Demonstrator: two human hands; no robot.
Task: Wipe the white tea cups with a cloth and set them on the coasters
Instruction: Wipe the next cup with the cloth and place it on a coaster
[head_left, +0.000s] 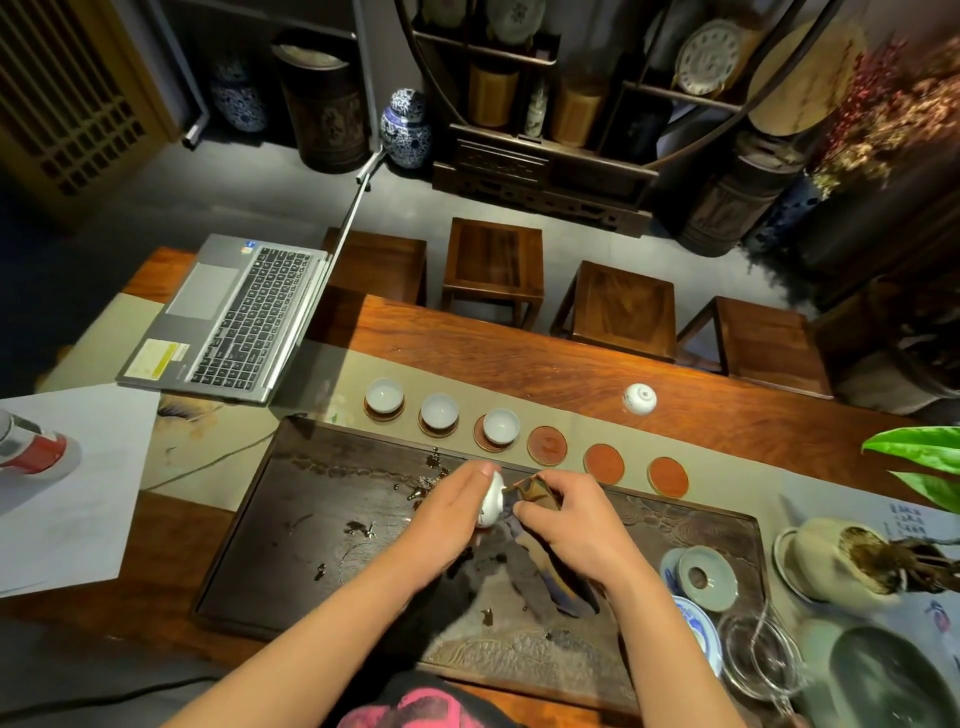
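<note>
My left hand (453, 506) grips a white tea cup (492, 501) tipped on its side over the dark tea tray (291, 519). My right hand (569, 522) pinches a dark brown cloth (535, 491) against the cup's mouth; the rest of the cloth trails down under my wrist. Behind the tray runs a row of round coasters. Three white cups (384, 395) (439, 409) (501, 425) stand upright on the left three. The right three red coasters (547, 445) (603, 462) (668, 476) are bare. Another white cup (640, 399) lies upside down on the table beyond them.
An open laptop (228, 317) sits at the far left, with white paper (67, 493) in front of it. A celadon lid (707, 577), a glass pitcher (761, 657) and a potted plant (852, 561) crowd the right. Wooden stools (493, 265) line the table's far side.
</note>
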